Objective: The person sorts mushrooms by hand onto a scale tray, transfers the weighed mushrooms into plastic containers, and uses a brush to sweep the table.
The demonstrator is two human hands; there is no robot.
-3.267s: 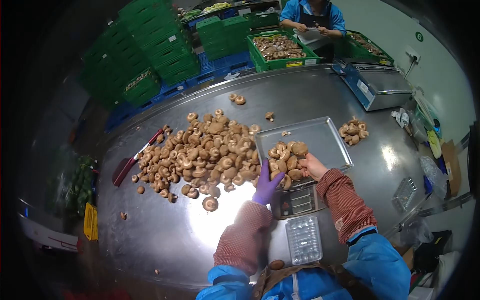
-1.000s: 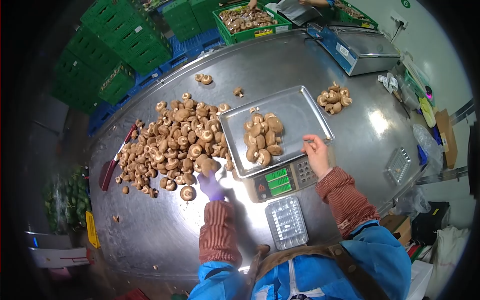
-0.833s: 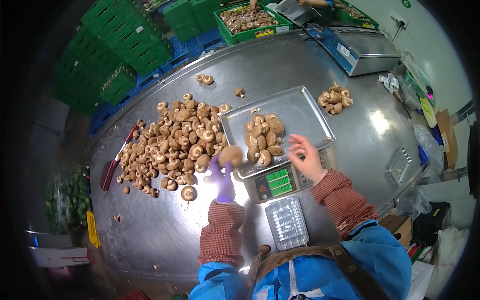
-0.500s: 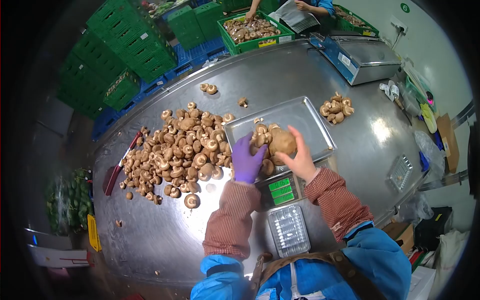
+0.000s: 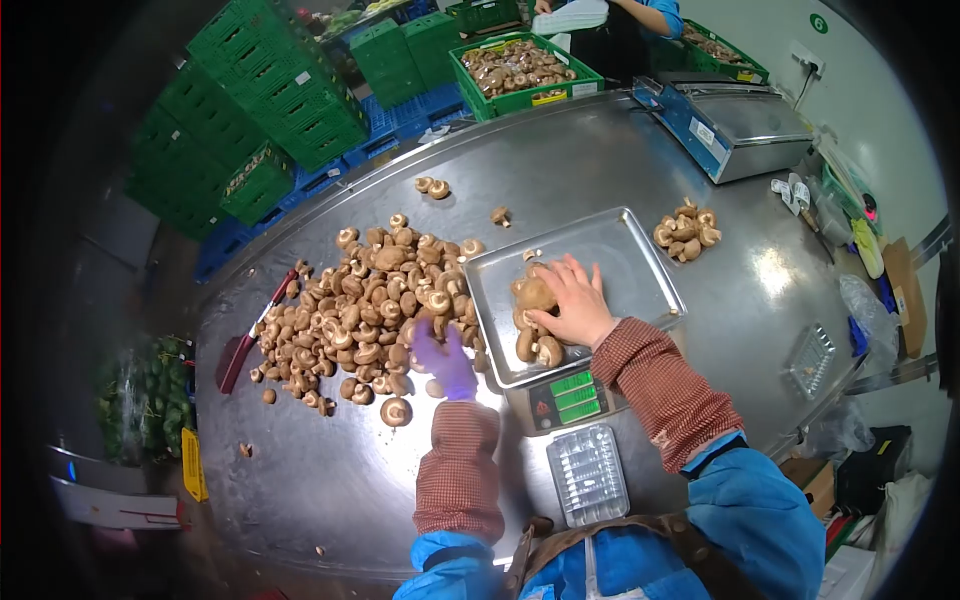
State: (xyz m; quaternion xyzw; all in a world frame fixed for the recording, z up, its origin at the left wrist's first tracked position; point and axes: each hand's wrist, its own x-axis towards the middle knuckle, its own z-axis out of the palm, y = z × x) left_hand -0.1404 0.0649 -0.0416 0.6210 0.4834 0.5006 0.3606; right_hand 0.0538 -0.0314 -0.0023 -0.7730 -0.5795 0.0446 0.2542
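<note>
My right hand, bare, curves over a large shiitake mushroom on the metal tray, thumb on the near side and fingers beyond it. Smaller shiitakes lie beside it, partly under the hand. My left hand, in a purple glove, is at the right edge of the big shiitake pile; motion blurs its fingers. The tray rests on a scale with a lit green display. Nearer my body lies a clear plastic punnet.
A red-handled knife lies left of the pile. A small mushroom cluster sits right of the tray. At the back are a wrapping machine and a green crate of mushrooms, with another person's arm behind.
My left hand has left the tray and moved left to the pile. My right hand has shifted over the large mushroom. The other person's hand has left the crate.
</note>
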